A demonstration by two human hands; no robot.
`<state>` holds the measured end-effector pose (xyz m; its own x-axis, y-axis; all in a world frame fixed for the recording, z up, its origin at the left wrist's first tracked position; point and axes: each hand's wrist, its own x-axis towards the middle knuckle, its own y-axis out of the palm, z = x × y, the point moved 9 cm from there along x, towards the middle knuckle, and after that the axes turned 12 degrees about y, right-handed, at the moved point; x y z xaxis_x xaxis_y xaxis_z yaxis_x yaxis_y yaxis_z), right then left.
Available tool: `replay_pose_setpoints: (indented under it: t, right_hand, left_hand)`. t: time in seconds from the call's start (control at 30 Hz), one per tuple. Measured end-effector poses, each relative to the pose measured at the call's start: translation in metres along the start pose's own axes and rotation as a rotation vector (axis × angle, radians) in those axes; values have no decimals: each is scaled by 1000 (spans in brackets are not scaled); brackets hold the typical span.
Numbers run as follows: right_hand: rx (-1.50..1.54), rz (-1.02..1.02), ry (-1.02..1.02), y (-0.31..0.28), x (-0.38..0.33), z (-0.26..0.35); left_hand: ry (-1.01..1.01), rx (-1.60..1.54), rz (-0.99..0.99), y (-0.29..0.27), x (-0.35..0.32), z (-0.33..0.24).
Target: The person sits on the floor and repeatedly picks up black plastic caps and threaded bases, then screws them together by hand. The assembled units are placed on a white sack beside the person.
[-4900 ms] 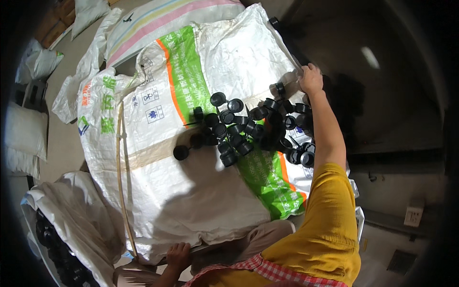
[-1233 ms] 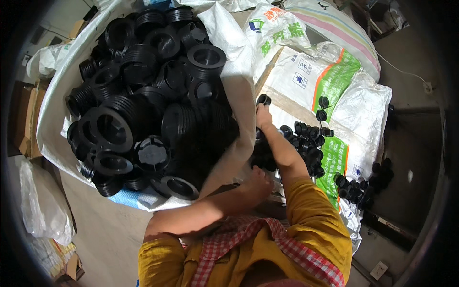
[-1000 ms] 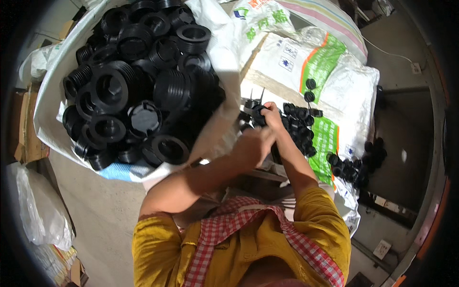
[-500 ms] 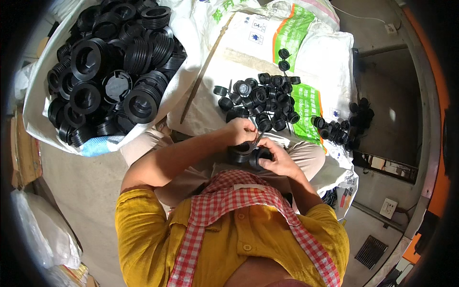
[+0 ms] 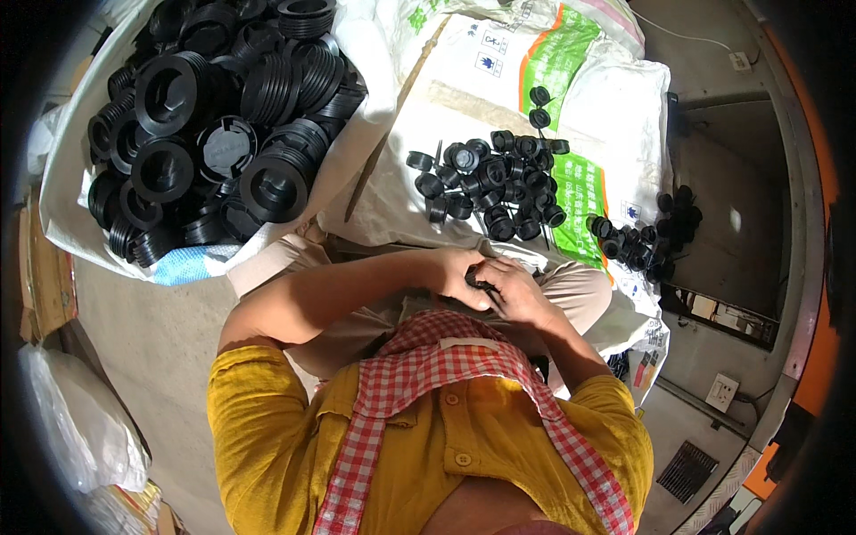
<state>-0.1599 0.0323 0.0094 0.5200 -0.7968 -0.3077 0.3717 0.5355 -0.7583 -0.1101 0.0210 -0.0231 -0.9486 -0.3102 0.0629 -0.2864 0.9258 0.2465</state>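
Note:
My left hand (image 5: 458,275) and my right hand (image 5: 519,291) meet above my lap, fingers closed round a black plastic fitting (image 5: 482,283). Only a small dark part of it shows between the fingers; the rest is hidden. Just beyond my hands lies a heap of small black plastic caps (image 5: 493,178), some with thin stems, on a white woven sack (image 5: 428,120). To the left, a large open white sack (image 5: 67,236) is filled with black threaded ring-shaped plastic fittings (image 5: 163,169).
Another group of black caps (image 5: 635,245) lies toward the right edge of the flattened sack. A thin stick (image 5: 379,156) lies alongside the left sack. Clear plastic bags (image 5: 85,423) rest at lower left, and a wall socket (image 5: 723,390) is at right.
My left hand has come down toward me and closed against my right hand. The black pieces that showed between them are now mostly covered. The view has shifted slightly.

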Motion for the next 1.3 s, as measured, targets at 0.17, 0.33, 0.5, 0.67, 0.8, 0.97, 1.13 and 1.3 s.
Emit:
replay_pose_setpoints:
  t: [0.17, 0.33, 0.5, 0.67, 0.8, 0.97, 1.13, 1.3]
  right_hand:
    - [-304, 53, 178, 23, -4, -9]
    - [-231, -70, 206, 8, -3, -7]
    - [792, 537, 493, 10, -30, -5]
    - [1753, 724, 264, 3, -85, -16]
    - [1576, -272, 271, -37, -40, -55]
    - [1678, -858, 315, -28, 6, -69]
    - [1413, -909, 36, -47, 15, -31]
    - [698, -865, -298, -85, -2, 34]
  left_hand:
    - [-248, 886, 211, 0, 2, 19]
    - [-51, 1264, -67, -3, -1, -11]
    - [628, 1183, 14, 28, -9, -66]
    - [727, 816, -255, -15, -27, -133]
    - [253, -606, -650, -39, -5, -64]
    - [231, -624, -623, -43, -7, -29]
    - [387, -383, -520, -41, -22, -47]
    - [437, 222, -207, -15, -34, -80]
